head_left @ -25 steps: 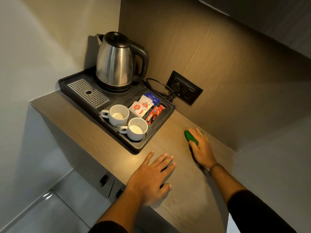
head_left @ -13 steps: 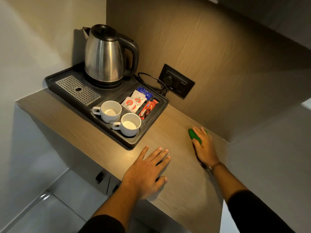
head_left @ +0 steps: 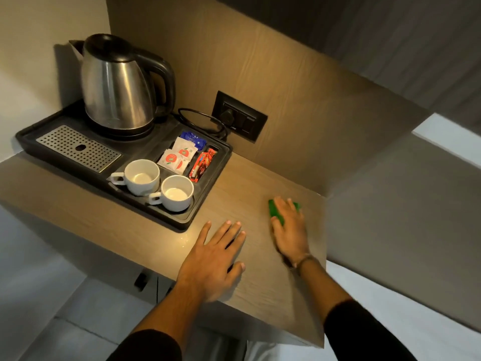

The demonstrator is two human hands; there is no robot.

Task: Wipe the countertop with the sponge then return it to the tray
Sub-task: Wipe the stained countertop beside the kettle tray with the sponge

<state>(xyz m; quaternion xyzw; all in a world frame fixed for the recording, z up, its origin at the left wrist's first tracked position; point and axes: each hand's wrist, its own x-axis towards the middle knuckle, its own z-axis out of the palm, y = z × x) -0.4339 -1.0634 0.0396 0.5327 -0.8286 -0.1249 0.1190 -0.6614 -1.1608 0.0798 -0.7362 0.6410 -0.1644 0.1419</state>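
The right hand (head_left: 290, 230) was found laid palm-down on a green sponge (head_left: 276, 214), which was pressed flat against the wood-grain counter (head_left: 242, 183) near its far right corner, well apart from the tray. The grip of that hand was spread over the sponge rather than pinched around it; only the sponge's left edge and a sliver beyond the fingers were seen, and the hand was slightly blurred. A thin band was noted at the right wrist.

The left hand (head_left: 216, 259) was observed resting flat on the counter with its grip empty, fingers extended and lightly splayed, just in front of the near right corner of the black tray (head_left: 182, 223).

The tray was seen at the left end of the counter. On it were recorded a steel kettle (head_left: 117, 84) at the back, a perforated metal drip plate (head_left: 78, 148) to the left, two white cups (head_left: 160, 187) side by side at the front, and sachets (head_left: 179, 157) in the right-hand compartments. A wall socket (head_left: 240, 115) was noted behind the tray, with a black cable plugged into it.
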